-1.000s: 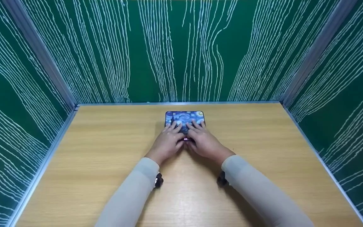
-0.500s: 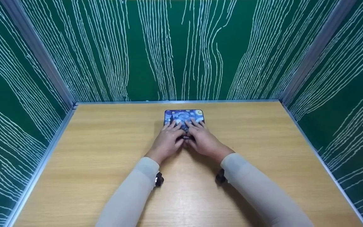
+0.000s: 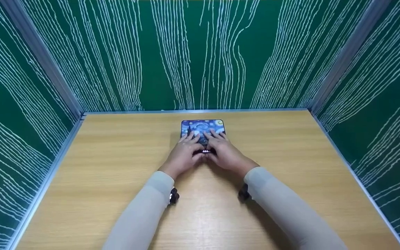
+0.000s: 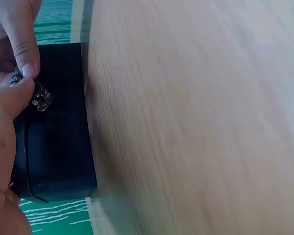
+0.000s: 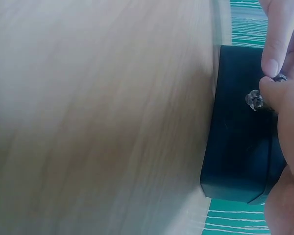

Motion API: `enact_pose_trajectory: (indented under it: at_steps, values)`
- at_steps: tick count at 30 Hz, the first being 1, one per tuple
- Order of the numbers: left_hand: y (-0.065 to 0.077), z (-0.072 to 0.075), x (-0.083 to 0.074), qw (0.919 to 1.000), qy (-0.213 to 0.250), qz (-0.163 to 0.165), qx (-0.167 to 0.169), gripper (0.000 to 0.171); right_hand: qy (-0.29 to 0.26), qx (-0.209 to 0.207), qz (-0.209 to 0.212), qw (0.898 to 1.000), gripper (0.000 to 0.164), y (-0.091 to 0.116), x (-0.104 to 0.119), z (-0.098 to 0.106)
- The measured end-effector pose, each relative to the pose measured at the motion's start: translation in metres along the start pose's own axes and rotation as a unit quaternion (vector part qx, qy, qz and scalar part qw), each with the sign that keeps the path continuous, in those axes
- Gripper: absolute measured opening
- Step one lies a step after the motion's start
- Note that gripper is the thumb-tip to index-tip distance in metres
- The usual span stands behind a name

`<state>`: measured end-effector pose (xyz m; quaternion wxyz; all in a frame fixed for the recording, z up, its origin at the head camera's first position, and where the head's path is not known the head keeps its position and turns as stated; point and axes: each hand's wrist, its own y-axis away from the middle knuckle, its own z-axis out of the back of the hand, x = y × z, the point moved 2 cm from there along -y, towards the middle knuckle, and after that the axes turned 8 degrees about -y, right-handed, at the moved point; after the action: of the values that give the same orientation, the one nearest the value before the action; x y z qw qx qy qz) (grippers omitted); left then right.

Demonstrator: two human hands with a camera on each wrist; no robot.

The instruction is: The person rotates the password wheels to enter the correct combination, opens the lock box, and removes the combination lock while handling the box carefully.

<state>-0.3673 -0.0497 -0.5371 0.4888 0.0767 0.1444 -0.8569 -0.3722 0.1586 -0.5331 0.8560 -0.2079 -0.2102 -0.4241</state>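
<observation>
A dark box (image 3: pixel 201 125) stands near the table's back edge, its lid printed with a blue and yellow swirling night-sky painting. On its front, a metal clasp (image 4: pixel 42 101) carries a small ridged lock (image 3: pixel 206 151) that looks like a combination lock. My left hand (image 3: pixel 183 154) lays its outer fingers on the lid while index finger and thumb pinch the lock from the left. From the right, my right hand (image 3: pixel 226 155) does the same. Both thumb tips meet close to the clasp in the wrist views. Fingers hide most of the lock, including any markings on it.
The wooden table (image 3: pixel 123 149) is bounded by green panels (image 3: pixel 161 69) with wavy white lines and metal frame posts (image 3: pixel 47 59). Behind the box, the back panel is close. Small dark wrist devices (image 3: pixel 174 196) hang under the sleeve cuffs.
Hands and box keep almost the same place, with a slight shift of the head view. The lock between the fingers showed less half a second ago and shows a bright glint now.
</observation>
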Motion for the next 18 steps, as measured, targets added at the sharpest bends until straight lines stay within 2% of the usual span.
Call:
enact_pose_trajectory:
  at_steps: [7,11,18]
  values:
    - [0.0008,-0.0005,0.0006,0.9998,0.006,0.013,0.011,0.035,-0.010,0.003,-0.013,1.000,0.013,0.0001,-0.0015,-0.0007]
    - [0.0014,-0.0006,0.0009,0.9998,0.009,0.014,0.007,0.036,-0.019,0.005,-0.019,1.000,0.011,-0.0001,-0.0016,-0.0004]
    - [0.0021,0.0014,-0.0001,0.9997,0.010,-0.018,-0.015,0.026,-0.014,-0.001,-0.001,1.000,0.012,-0.0018,-0.0011,-0.0007]
